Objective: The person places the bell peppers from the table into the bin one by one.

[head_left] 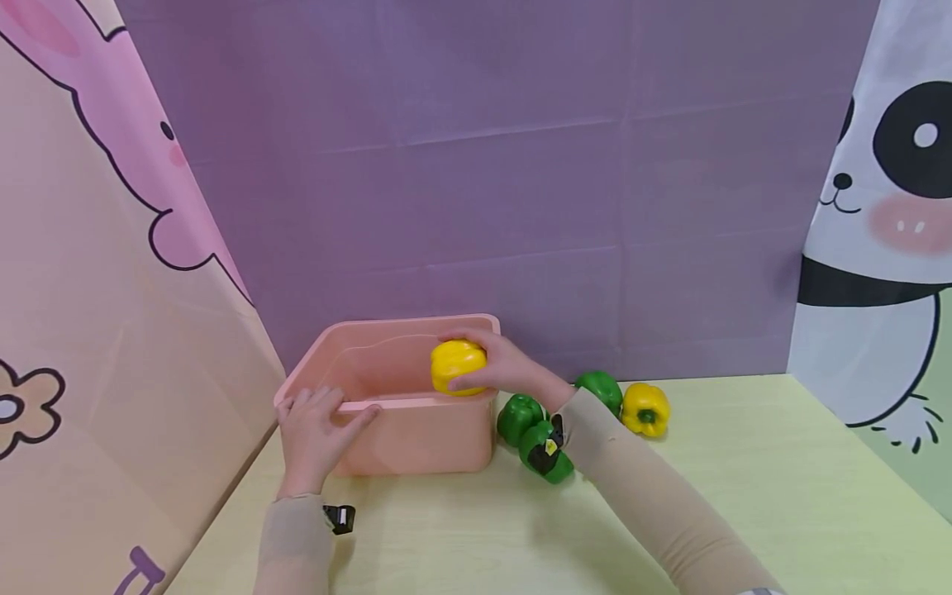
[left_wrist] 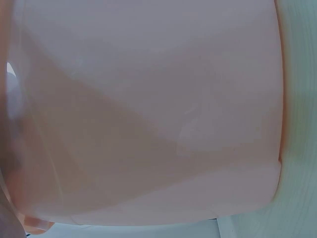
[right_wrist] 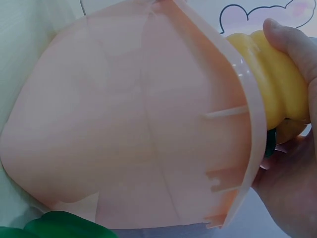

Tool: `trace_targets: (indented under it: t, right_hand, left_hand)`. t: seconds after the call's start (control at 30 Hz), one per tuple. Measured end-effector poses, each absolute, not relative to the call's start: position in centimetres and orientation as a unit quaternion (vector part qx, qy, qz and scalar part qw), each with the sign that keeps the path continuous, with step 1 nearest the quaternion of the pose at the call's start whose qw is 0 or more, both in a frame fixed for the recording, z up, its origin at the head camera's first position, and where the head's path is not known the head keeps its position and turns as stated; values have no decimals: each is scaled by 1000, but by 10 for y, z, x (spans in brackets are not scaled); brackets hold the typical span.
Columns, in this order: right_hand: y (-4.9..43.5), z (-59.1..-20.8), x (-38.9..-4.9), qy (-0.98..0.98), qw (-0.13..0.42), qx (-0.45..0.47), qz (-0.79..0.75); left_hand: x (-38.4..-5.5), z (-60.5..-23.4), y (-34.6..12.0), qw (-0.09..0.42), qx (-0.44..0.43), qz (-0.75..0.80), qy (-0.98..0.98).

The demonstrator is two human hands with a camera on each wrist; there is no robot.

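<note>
A yellow bell pepper (head_left: 455, 365) is gripped by my right hand (head_left: 494, 364) over the right part of a pink plastic bin (head_left: 416, 438). In the right wrist view the thumb and fingers wrap round the yellow pepper (right_wrist: 272, 74), just beyond the bin's rim (right_wrist: 255, 109). My left hand (head_left: 316, 434) holds the bin's near rim at the left, fingers over the edge and thumb along it. The bin's outer wall (left_wrist: 163, 109) fills most of the left wrist view.
Right of the bin, several green bell peppers (head_left: 518, 417) lie on the pale wooden table (head_left: 744, 479), partly hidden by the right wrist. Another yellow bell pepper (head_left: 645, 410) sits beside them. A purple cloth backdrop (head_left: 506, 182) stands behind; printed panels flank both sides.
</note>
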State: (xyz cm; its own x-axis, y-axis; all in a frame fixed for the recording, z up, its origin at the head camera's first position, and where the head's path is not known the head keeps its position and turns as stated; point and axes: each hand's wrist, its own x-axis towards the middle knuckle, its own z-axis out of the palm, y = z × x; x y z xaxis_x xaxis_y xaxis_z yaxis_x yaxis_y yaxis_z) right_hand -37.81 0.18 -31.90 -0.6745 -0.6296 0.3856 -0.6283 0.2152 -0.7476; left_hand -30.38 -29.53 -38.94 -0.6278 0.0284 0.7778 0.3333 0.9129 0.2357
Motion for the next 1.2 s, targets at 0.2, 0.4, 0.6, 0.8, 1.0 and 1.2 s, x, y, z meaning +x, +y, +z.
trace_targets:
  t: [0.2,0.4,0.6,0.8,1.0,1.2]
  right_hand:
    - [0,-321,-378,787,11,-390,-479]
    - [-5,-322,-378,796,8,-388,-465]
    - [-10,-322,-379,801,-1,-389,-454]
    - [-14,-324,-380,807,-11,-394,-441]
    - [-17,-326,-381,834,-34,-398,-380]
    - [-21,-326,-382,857,-26,-381,-347]
  left_hand:
    - [-304,-390,-296,418,-101,-184,-884]
    - [-303,-388,-297,420,-101,-181,-884]
    - [-302,-388,-297,423,-101,-175,-883]
    - [-304,-388,-296,429,-109,-177,-879]
    - [-305,-387,-295,431,-111,-175,-878]
    - [-304,-389,-295,425,-105,-177,-881]
